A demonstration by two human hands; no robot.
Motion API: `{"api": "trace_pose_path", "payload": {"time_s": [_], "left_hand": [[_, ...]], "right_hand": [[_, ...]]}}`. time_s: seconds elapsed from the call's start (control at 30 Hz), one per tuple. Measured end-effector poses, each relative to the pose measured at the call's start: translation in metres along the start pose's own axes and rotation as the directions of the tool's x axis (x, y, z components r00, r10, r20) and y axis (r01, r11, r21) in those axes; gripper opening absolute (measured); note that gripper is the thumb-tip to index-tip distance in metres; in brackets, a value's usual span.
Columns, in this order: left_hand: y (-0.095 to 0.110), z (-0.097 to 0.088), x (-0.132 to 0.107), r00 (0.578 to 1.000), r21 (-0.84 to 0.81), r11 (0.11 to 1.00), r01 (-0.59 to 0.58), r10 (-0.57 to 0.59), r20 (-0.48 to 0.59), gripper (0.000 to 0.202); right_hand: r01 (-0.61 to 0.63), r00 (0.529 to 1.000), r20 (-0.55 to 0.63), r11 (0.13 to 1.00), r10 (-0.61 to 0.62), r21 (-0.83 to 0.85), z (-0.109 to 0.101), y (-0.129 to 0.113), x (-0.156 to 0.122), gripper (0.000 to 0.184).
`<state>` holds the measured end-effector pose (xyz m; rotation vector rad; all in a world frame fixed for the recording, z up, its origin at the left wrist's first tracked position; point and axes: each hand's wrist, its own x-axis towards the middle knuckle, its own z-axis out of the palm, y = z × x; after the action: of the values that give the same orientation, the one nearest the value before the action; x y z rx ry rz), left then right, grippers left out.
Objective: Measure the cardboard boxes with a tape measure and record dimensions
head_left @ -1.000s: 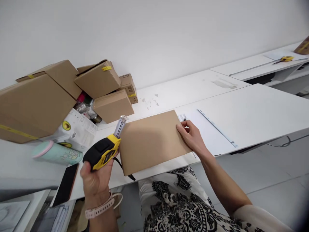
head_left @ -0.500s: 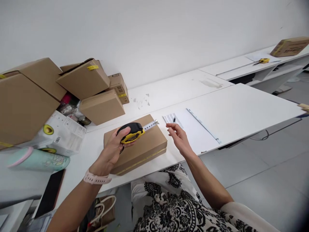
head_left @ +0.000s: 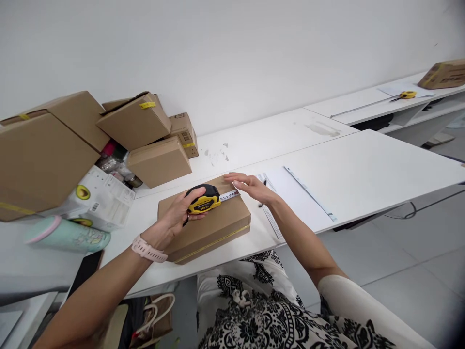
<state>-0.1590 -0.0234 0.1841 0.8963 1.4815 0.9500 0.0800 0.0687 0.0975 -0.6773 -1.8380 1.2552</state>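
Observation:
My left hand [head_left: 177, 212] is closed round a yellow and black tape measure [head_left: 204, 199], held over a cardboard box [head_left: 218, 218]. A short length of its blade [head_left: 228, 195] sticks out toward the box's right edge. My right hand [head_left: 254, 187] reaches over that far right corner, fingers stretched out and close together, near the blade's hooked end. Whether the fingertips touch the box I cannot tell. The box lies flat on the white desk [head_left: 348, 165], a strip of yellow tape along its near side. Beside it lies a printed sheet of paper [head_left: 294, 194] with a dark pen [head_left: 265, 183].
Several cardboard boxes [head_left: 160, 162] are stacked at the left, with a white carton [head_left: 105, 196], a mint tumbler [head_left: 72, 236] and a dark phone [head_left: 86, 268] nearby. A second tape measure [head_left: 408, 95] and another box [head_left: 443, 74] are at the far right.
My right hand has moved left from above the paper to the box's far right corner. The tape measure has shifted slightly right and its blade sits lower. The paper's printed part now lies along its left edge.

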Motion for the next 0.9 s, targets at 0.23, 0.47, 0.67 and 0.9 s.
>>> {"api": "trace_pose_path", "payload": {"time_s": [0.23, 0.47, 0.67, 0.9], "left_hand": [[-0.006, -0.009, -0.003, 1.000, -0.018, 1.000, -0.014, 0.014, 0.012, 0.047], [-0.019, -0.083, -0.036, 0.986, -0.119, 0.990, -0.070, 0.051, -0.160, 0.037], [-0.044, -0.161, -0.063, 0.926, -0.225, 0.971, -0.082, -0.009, -0.376, 0.021], [-0.061, -0.198, -0.061, 0.916, -0.252, 0.961, -0.110, 0.000, -0.402, 0.022]], "right_hand": [[0.099, 0.962, 0.259, 0.993, -0.081, -0.057, 0.003, 0.028, 0.026, 0.046], [0.028, 0.974, 0.226, 0.997, -0.011, -0.076, 0.007, 0.019, 0.022, 0.041], [0.010, 0.984, 0.175, 0.982, 0.024, -0.189, 0.017, 0.012, 0.020, 0.035], [-0.007, 0.986, 0.158, 0.971, 0.046, -0.239, 0.024, 0.014, 0.020, 0.034]]}}
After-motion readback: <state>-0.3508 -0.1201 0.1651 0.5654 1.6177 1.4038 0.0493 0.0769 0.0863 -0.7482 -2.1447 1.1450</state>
